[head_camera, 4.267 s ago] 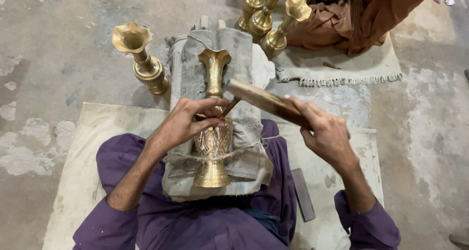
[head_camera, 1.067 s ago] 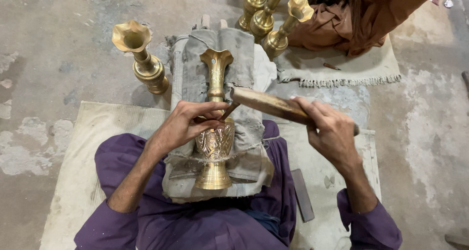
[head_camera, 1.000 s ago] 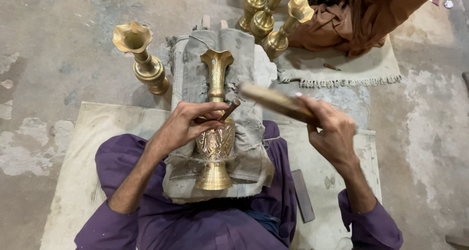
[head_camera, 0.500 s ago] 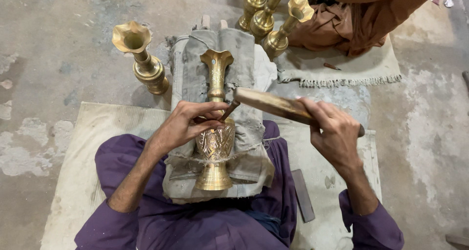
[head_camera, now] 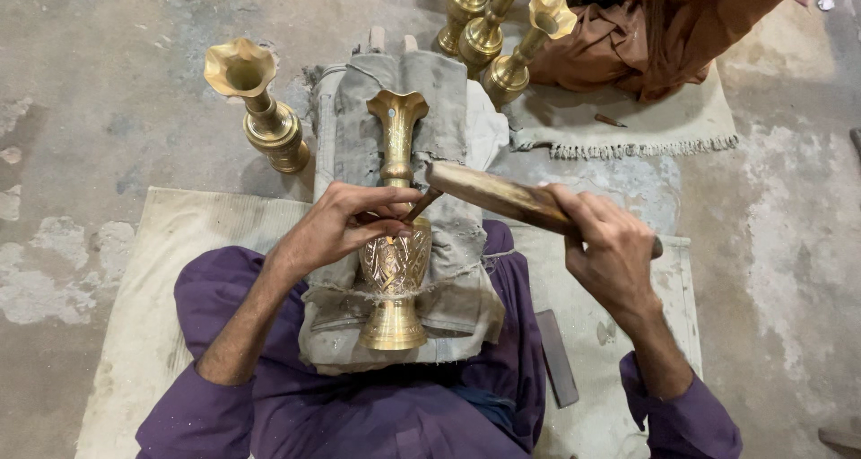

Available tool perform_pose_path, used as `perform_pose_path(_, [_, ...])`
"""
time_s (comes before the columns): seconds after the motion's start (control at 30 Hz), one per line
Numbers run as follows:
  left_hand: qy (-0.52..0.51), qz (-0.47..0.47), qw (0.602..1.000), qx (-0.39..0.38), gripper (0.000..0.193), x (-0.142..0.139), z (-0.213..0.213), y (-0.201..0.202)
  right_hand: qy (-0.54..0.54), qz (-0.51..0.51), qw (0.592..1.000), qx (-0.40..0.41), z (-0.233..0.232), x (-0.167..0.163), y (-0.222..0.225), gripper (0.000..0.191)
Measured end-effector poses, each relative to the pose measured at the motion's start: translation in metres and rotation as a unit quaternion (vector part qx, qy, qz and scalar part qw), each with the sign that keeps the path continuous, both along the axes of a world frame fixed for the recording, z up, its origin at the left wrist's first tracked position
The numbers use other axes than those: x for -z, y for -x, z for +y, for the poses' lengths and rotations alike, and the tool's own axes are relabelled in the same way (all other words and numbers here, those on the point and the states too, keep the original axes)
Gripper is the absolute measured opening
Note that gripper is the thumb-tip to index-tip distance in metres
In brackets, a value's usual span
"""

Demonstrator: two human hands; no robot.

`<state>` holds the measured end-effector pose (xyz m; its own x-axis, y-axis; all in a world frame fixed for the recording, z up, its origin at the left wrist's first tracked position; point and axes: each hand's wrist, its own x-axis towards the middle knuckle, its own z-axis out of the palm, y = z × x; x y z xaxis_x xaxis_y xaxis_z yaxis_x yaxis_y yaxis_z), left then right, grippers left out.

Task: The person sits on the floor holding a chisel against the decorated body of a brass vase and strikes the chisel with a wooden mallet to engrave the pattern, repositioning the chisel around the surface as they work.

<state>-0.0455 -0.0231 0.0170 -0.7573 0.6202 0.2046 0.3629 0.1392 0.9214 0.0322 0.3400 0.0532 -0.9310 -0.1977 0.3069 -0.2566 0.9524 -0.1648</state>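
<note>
Head view: my left hand (head_camera: 336, 226) pinches a thin chisel (head_camera: 420, 206) against the brass vase (head_camera: 395, 244) lying on the padded cloth block (head_camera: 448, 235) across my lap. My right hand (head_camera: 610, 248), grip wrapped shut, holds the wooden mallet (head_camera: 493, 194) at the chisel's end.

A brass vase (head_camera: 254, 100) is stood on the concrete floor (head_camera: 108, 82); three more vases (head_camera: 502, 29) are grouped beside a fringed mat (head_camera: 646, 123).

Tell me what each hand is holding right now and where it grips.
The right hand grips a wooden mallet by its handle end. The left hand pinches a thin chisel over the brass vase.
</note>
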Motion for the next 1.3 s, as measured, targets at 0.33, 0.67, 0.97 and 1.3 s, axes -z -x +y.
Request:
perform_pose_path(0.33, [-0.006,0.005,1.0,0.02,0.05,0.003,0.0,0.005,0.171,-0.022,0.984,-0.035,0.003,0.0,-0.002,0.061])
perform_pose_path(0.67, [-0.021,0.012,0.999,0.045,0.054,0.006,-0.002,0.008,0.136,-0.049,0.989,-0.025,-0.003,-0.001,-0.008,0.057])
perform_pose_path(0.97, [-0.024,-0.037,0.997,-0.057,0.048,-0.008,0.004,-0.002,0.532,-0.154,0.817,-0.163,-0.021,0.038,-0.034,0.049])
perform_pose_path(1.3, [0.037,-0.01,0.999,-0.018,0.046,-0.017,0.009,0.006,0.551,-0.265,0.789,-0.063,-0.047,0.065,-0.043,0.036])
